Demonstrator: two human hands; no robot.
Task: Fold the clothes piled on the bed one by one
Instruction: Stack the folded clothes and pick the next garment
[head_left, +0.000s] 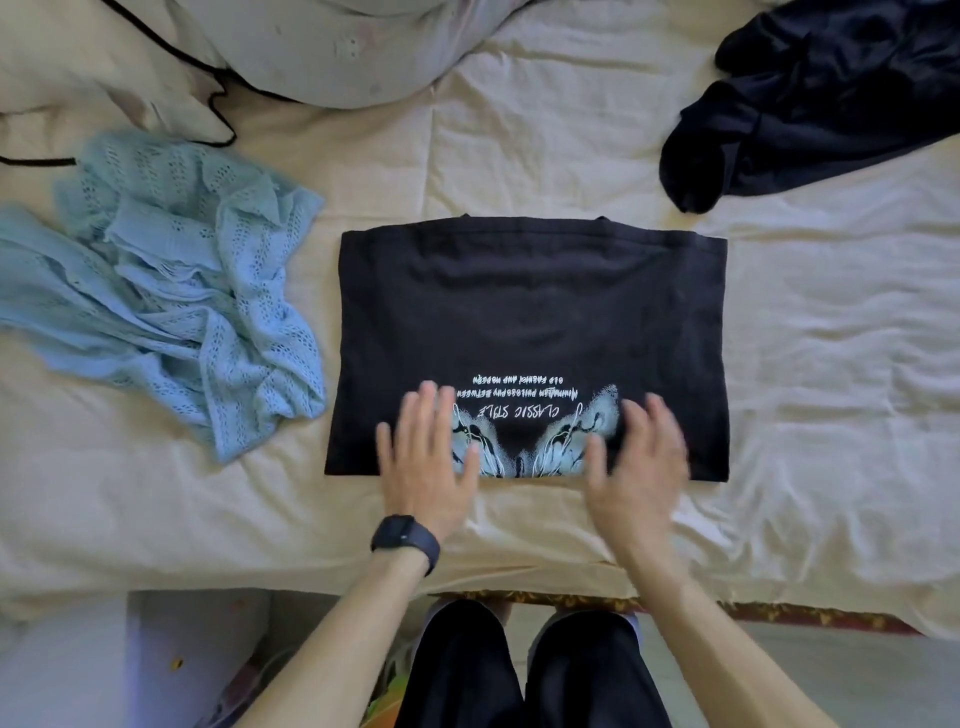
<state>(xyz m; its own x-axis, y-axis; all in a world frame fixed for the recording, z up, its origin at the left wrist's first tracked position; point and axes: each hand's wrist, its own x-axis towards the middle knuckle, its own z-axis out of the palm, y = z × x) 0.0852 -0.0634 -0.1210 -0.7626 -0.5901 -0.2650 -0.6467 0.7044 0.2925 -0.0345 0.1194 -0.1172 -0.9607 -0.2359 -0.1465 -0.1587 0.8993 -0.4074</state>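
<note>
Two hands out over the near edge of a black T-shirt (530, 306), palms down, bare forearms angling in from the bottom of the frame and converging toward the middle. Left hand (423, 462): fingers straight and spread, thumb out to the side, fingertips lying over the left part of the pale blue print, heel of the palm just off the fabric, above the sheet; nothing gripped. Dark watch (402, 535) strapped at that wrist. Right hand (636, 467): blurred, fingers spread and slightly bent, over the right part of the print and the near right stretch of the shirt; nothing gripped either; cannot tell whether resting on the cloth or just above it.

T-shirt folded into a wide flat rectangle, lying in the middle of the bed (831, 364) on a creased cream sheet, white lettering upside down from this side. Crumpled light blue knit garment (171, 291) to the left, just beside the shirt's left edge. Heap of dark navy clothing (821, 104) at the far right, well apart from the shirt. Cream pillow (93, 67) with black piping and grey bedding (322, 47) at the far left. Black trouser legs (467, 670) below the bed's near edge.
</note>
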